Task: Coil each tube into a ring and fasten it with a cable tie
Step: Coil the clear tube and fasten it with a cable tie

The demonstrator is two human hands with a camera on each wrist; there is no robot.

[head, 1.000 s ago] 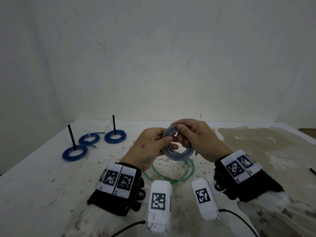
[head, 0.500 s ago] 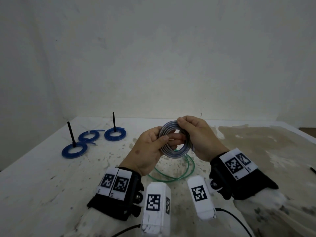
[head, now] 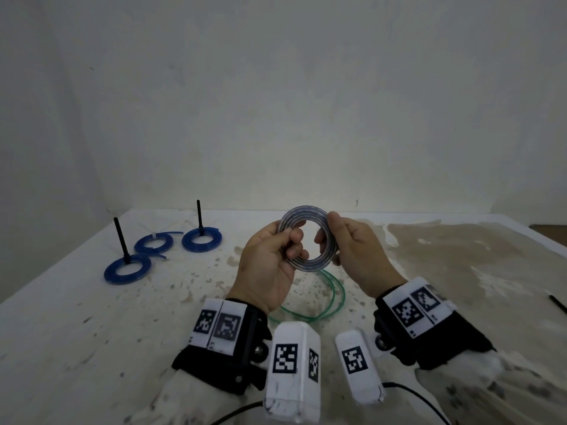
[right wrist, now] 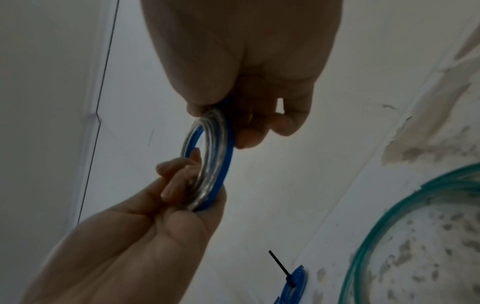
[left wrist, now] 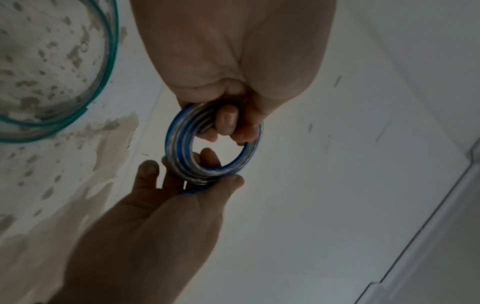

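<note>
A clear tube with a blue stripe, coiled into a ring (head: 306, 214) of several turns, is held upright above the table between both hands. My left hand (head: 276, 250) pinches its left side, with fingers curled through the hole. My right hand (head: 340, 240) pinches the right side, thumb on the front. The left wrist view shows the ring (left wrist: 182, 148) gripped from both ends, and so does the right wrist view of the ring (right wrist: 215, 156). No cable tie is visible on this ring.
A loose green tube (head: 331, 299) lies in wide loops on the stained white table (head: 92, 332) under the hands. At the back left lie three blue coils (head: 127, 269), two with an upright black cable tie (head: 121, 237). A dark thin object (head: 558, 303) lies at the right edge.
Both hands have lifted the coiled ring higher and turned it more face-on to me. The hands have slid apart to opposite sides of the ring.
</note>
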